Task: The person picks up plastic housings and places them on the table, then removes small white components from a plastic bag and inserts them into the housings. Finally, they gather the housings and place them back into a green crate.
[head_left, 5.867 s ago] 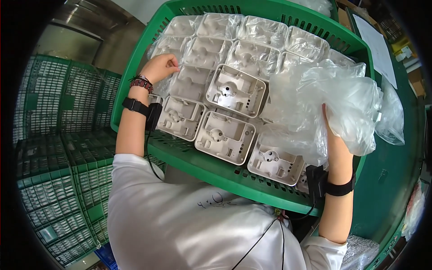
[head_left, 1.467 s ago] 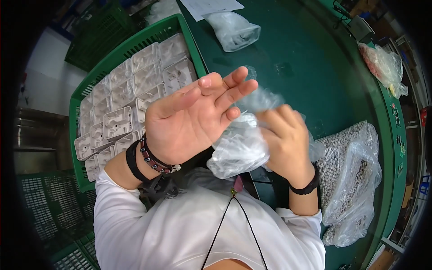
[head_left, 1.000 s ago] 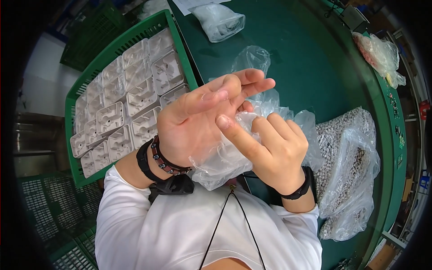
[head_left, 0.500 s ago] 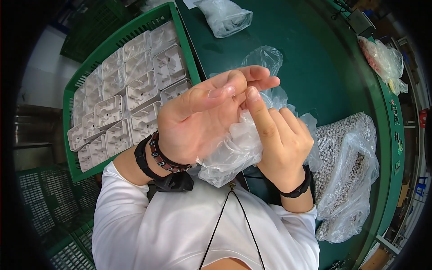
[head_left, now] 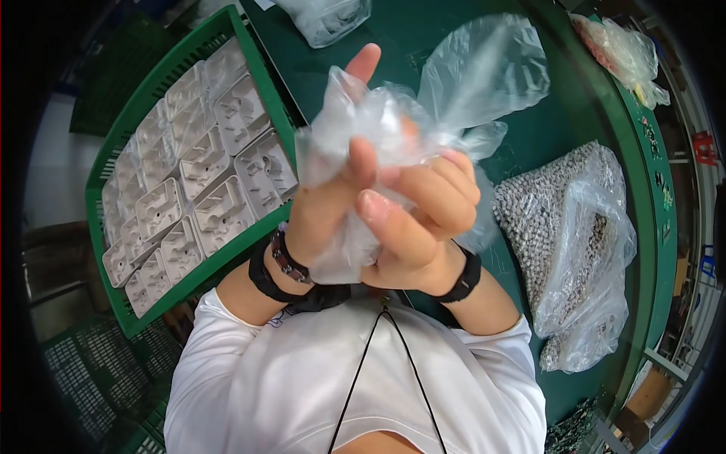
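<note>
A crumpled clear plastic bag [head_left: 386,121] is bunched between my hands in front of my chest. My left hand [head_left: 325,204] is closed round its left side, thumb up against the film and one finger sticking up past it. The fingers of my right hand [head_left: 427,204] curl onto the bag from the right, close to where it narrows. Beyond that narrow part, a loose flap of the bag fans out up and to the right, smeared by motion. Whether the bag holds anything cannot be made out.
At left stands a green crate [head_left: 287,200] with several pale grey plastic housings [head_left: 204,163]. A bag of small metallic-looking pieces [head_left: 533,227] lies on the green table [head_left: 514,129] at right. Another clear bag [head_left: 325,19] sits at the far side; a reddish-filled bag [head_left: 620,53] is far right.
My left hand went from open, fingers stretched out, to closed on the bag. The bag rose between my hands and its loose end swung up right. The whole view shifted slightly.
</note>
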A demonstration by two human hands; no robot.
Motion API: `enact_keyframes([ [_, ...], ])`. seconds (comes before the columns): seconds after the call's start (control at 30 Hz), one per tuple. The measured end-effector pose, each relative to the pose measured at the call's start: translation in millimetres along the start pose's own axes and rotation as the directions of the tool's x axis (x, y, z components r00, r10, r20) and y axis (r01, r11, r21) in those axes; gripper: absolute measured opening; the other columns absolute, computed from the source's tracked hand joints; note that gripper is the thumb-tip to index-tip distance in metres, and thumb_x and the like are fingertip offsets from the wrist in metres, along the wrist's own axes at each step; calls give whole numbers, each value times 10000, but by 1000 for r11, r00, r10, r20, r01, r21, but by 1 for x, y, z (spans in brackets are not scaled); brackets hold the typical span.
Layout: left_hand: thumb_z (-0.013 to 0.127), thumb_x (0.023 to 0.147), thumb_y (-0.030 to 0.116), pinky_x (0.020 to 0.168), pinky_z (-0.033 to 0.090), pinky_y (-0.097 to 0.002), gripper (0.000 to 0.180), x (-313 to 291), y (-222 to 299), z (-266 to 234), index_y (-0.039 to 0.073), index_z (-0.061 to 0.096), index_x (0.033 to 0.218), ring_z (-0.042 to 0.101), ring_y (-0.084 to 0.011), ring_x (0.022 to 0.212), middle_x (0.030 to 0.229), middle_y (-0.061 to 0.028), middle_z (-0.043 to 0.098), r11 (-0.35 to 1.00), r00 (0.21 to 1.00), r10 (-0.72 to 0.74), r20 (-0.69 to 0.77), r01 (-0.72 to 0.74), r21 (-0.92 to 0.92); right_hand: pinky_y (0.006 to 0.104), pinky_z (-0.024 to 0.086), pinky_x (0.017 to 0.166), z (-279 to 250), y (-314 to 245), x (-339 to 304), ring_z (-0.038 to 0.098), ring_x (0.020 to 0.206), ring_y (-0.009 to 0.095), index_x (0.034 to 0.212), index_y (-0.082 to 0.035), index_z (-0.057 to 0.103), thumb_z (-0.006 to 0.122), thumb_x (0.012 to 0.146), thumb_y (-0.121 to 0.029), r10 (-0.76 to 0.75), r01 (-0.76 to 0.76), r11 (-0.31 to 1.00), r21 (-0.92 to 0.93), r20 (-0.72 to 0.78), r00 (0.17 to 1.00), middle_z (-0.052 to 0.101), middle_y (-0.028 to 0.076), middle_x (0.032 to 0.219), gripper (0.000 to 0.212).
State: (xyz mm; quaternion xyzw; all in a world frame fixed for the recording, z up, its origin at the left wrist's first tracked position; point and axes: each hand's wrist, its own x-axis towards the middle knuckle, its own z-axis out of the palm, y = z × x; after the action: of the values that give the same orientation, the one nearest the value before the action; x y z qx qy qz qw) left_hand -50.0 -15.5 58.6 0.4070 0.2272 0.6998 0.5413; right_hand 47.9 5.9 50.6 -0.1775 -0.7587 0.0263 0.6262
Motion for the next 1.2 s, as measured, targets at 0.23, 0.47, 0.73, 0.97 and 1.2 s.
enact_keyframes([
  [0.23, 615, 833, 234, 735, 377, -185, 469, 1, -1, 5, 42, 427, 1217, 469, -58, 753, 920, -12, 564, 997, 982, -55, -179, 65, 50, 324, 433, 583, -9, 14, 2, 477, 589, 193, 940, -63, 491, 535, 776, -110, 26, -8, 847, 532, -26, 999, 485, 90, 777, 176],
  [0.47, 615, 833, 217, 660, 390, -192, 248, 0, -10, -14, 18, 577, 975, 489, -67, 734, 900, -15, 569, 774, 997, 63, -47, -19, 633, 249, 417, 538, -62, 13, 32, 541, 641, 207, 952, 5, 537, 578, 762, -126, 103, -227, 811, 540, 251, 963, 541, 136, 887, 234],
  [0.73, 537, 875, 304, 651, 402, -203, 263, -14, -4, -13, 43, 559, 892, 521, -80, 742, 828, -13, 561, 981, 975, -180, -129, 188, 50, 198, 439, 598, -28, 12, 19, 562, 659, 131, 994, 46, 519, 631, 763, -13, 445, -527, 820, 224, 329, 833, 570, 105, 924, 263],
  [0.97, 477, 906, 304, 687, 419, -232, 219, -13, -5, -3, 90, 520, 895, 526, -109, 781, 847, -15, 533, 808, 906, -411, -102, 310, -502, 200, 440, 591, -23, 7, 15, 560, 641, 109, 913, 34, 520, 627, 712, 91, 413, -487, 843, 229, 306, 858, 582, 84, 850, 235],
  [1.2, 452, 913, 286, 747, 425, -265, 199, -12, -1, 3, 93, 501, 907, 523, -151, 839, 891, -41, 532, 740, 880, -471, -64, 355, -571, 198, 445, 590, -22, 6, 17, 570, 644, 107, 866, 30, 527, 619, 703, 89, 424, -478, 857, 191, 267, 866, 587, 76, 791, 196],
])
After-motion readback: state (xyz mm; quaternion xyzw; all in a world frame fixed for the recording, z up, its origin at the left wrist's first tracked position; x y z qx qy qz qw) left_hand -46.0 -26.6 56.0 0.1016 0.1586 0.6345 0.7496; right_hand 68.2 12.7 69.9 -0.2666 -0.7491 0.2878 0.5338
